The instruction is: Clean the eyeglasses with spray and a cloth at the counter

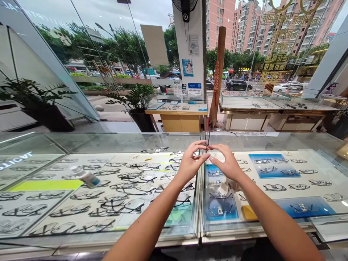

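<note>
My left hand (191, 161) and my right hand (225, 161) meet above the seam between two glass display cases. Their fingers are closed, with the tips brought together around a thin dark piece (208, 139). Most of it is hidden by the fingers, and its kind cannot be made out. On the glass to the left lie a pair of eyeglasses (154, 149) and a white spray bottle (85, 176), tilted in view. A crumpled whitish tissue (227, 186) shows beside my right forearm, with a yellow cloth (248, 213) nearer me.
Many eyeglass frames fill the left display case (198, 217) and the right one, some on blue panels (257, 172). Beyond stand a smaller display counter (179, 121), a wooden post (219, 72), potted plants (140, 117) and street-facing windows.
</note>
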Available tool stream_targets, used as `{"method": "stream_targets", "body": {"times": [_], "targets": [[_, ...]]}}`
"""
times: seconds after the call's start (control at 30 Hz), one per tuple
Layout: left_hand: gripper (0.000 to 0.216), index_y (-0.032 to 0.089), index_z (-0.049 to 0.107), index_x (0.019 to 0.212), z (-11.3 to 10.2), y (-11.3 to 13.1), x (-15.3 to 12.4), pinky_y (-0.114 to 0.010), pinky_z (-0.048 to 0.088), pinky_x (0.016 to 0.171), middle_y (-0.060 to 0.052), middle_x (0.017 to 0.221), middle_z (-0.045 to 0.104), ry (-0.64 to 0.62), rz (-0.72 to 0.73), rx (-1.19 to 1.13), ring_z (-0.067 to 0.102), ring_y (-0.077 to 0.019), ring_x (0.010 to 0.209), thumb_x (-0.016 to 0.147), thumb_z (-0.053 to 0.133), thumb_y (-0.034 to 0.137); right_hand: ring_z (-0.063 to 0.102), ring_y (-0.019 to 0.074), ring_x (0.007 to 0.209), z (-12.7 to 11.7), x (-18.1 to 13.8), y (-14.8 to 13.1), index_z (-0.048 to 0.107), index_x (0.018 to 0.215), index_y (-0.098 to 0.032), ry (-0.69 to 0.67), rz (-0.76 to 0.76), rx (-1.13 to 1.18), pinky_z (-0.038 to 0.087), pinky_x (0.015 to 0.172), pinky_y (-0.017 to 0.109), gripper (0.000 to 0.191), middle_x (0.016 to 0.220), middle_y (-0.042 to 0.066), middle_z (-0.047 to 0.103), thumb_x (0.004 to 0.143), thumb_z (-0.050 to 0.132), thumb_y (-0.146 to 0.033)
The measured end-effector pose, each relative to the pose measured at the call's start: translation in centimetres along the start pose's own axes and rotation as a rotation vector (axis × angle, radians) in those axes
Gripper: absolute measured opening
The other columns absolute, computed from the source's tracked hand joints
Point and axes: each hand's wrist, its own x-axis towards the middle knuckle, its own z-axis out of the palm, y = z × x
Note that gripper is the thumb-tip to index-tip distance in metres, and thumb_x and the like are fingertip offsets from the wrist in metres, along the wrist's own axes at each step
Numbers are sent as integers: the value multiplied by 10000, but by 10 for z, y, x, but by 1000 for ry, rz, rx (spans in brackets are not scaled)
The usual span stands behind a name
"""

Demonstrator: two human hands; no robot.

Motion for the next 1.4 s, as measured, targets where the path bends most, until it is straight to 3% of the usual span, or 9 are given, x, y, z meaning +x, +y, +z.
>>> {"method": "stream_targets", "body": {"times": [0.23, 0.37, 0.5, 0.7, 0.87, 1.0, 1.1, 1.23, 1.4], "targets": [[214, 215, 690, 1001, 5, -1, -6, -368, 635, 892, -144, 1389, 551, -54, 90, 73, 603, -270, 1289, 885, 739, 388, 660, 259, 1134, 14, -2, -1, 802, 995, -237, 24, 145, 352, 471, 1068, 433, 303, 1110, 85, 742, 917, 687, -506], [251, 218, 582, 981, 9, 2, -7, -357, 613, 864, -127, 1303, 575, -44, 118, 123, 622, -244, 1201, 873, 748, 373, 661, 278, 1101, 13, -2, -4, 817, 863, -252, 40, 118, 352, 472, 1057, 456, 356, 998, 86, 777, 936, 648, -557], [332, 225, 584, 1074, -4, 25, -16, -422, 517, 1029, -91, 1166, 616, 63, 200, 290, 609, -248, 1149, 847, 779, 367, 658, 268, 1080, 5, 0, -7, 818, 933, -256, 77, 58, 268, 468, 1049, 449, 334, 1013, 79, 785, 980, 594, -499], [153, 221, 566, 830, -74, 49, -47, -317, 475, 843, -15, 834, 577, 511, 282, 403, 571, -184, 839, 932, 629, 316, 660, 260, 1017, -7, 6, 4, 798, 946, -238, 184, 12, 202, 482, 1022, 449, 342, 1004, 75, 781, 977, 599, -513], [151, 203, 562, 809, -175, 21, -64, -288, 459, 763, 12, 774, 561, 940, 242, 513, 535, -148, 743, 856, 661, 307, 667, 253, 999, -9, 10, 13, 794, 981, -222, 248, 0, 148, 488, 984, 437, 354, 990, 73, 765, 972, 601, -519], [177, 193, 522, 800, -244, 0, -74, -289, 460, 778, 10, 773, 530, 1120, 37, 623, 518, -138, 739, 942, 560, 293, 670, 250, 978, -10, 12, 14, 798, 983, -223, 273, -7, 124, 500, 943, 424, 362, 964, 73, 758, 981, 579, -511], [169, 181, 536, 917, -270, -13, -80, -318, 474, 901, -23, 918, 582, 1124, -89, 669, 561, -159, 882, 946, 606, 332, 662, 244, 947, -11, 13, 15, 802, 993, -219, 281, -7, 104, 499, 922, 417, 370, 952, 75, 754, 982, 569, -506], [525, 184, 543, 1103, -281, -35, -82, -391, 481, 1030, -96, 1159, 649, 986, -274, 614, 618, -239, 1113, 707, 855, 331, 643, 244, 929, -11, 15, 19, 805, 1006, -213, 297, -1, 79, 490, 921, 418, 391, 948, 80, 756, 984, 555, -513], [482, 181, 599, 921, -286, -46, -83, -435, 551, 927, -84, 914, 725, 768, -476, 455, 700, -292, 983, 622, 872, 445, 653, 257, 996, -9, 16, 24, 800, 1023, -208, 352, -11, 80, 485, 948, 421, 401, 1002, 91, 777, 994, 539, -511]]}}
